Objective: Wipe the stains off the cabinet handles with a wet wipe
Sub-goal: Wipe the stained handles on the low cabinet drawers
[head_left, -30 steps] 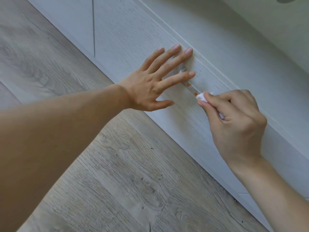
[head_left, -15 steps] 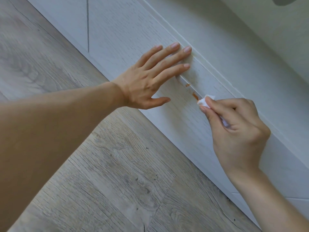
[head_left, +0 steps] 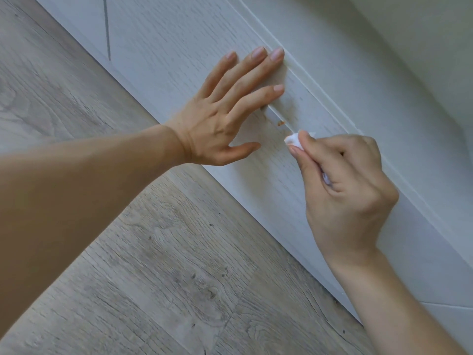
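The right hand [head_left: 343, 190] has its fingers curled around a bunched white wet wipe [head_left: 293, 140], pinching the wad between thumb and forefinger so that a small lump of it sticks out past the fingertips. A further scrap of the wipe shows lower down between the thumb and the curled fingers. The protruding lump sits at the right-hand end of a slim, pale cabinet handle [head_left: 277, 116], touching or all but touching it; exact contact cannot be told.

The left hand [head_left: 225, 119] lies flat against the cabinet front [head_left: 179, 47], fingers straight and spread, thumb held out to the near side, holding nothing. Its forefinger lies over the left end of the handle, and the other fingertips reach up to the raised ledge along the upper edge of the panel.

On the handle, between the two hands and just left of the wipe, is a small orange-brown stain [head_left: 281, 123]. A faint brownish smudge shows on the panel just above the handle.

The cabinet front is white with a fine wood grain and runs diagonally from far left to near right. A thin dark gap [head_left: 107, 32] divides it from the next panel at the far left. Below it lies a grey wood-grain floor [head_left: 166, 265], crossed by both bare forearms.
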### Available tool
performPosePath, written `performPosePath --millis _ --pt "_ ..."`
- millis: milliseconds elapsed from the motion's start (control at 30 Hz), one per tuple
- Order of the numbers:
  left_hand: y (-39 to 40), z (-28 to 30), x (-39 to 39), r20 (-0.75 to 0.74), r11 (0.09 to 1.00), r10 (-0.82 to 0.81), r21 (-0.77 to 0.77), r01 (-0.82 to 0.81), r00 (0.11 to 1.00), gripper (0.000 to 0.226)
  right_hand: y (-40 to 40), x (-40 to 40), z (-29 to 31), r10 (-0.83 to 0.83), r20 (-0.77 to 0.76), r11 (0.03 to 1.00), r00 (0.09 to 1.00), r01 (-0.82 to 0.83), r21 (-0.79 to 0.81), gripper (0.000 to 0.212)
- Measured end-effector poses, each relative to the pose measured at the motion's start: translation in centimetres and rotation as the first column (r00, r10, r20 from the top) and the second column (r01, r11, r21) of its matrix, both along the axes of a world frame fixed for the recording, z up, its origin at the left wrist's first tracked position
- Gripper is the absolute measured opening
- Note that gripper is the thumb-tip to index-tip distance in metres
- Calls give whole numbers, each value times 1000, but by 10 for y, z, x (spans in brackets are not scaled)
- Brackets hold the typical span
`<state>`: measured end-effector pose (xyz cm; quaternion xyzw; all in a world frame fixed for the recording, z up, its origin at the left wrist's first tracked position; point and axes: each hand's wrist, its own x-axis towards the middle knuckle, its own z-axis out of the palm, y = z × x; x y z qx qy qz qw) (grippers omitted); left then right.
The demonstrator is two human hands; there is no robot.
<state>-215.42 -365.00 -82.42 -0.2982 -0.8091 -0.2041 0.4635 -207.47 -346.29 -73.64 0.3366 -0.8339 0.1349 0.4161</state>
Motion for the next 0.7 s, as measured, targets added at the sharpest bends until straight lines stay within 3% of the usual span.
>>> performPosePath --millis 167,267,600,700 --pt "12 -6 2 7 996 11 85 -12 1000 70 10 14 -4 30 146 977 989 2 -213 13" --pt "19 -7 1 5 989 -3 150 2 1000 69 5 12 0 62 180 974 982 -20 -225 13" --pt "14 -13 -9 -28 988 -25 150 29 999 76 9 -2 -6 36 -8 997 999 -35 71 17" --pt "14 -14 -12 -46 991 -15 134 21 999 76 4 -6 -9 43 -84 997 996 -38 66 15"
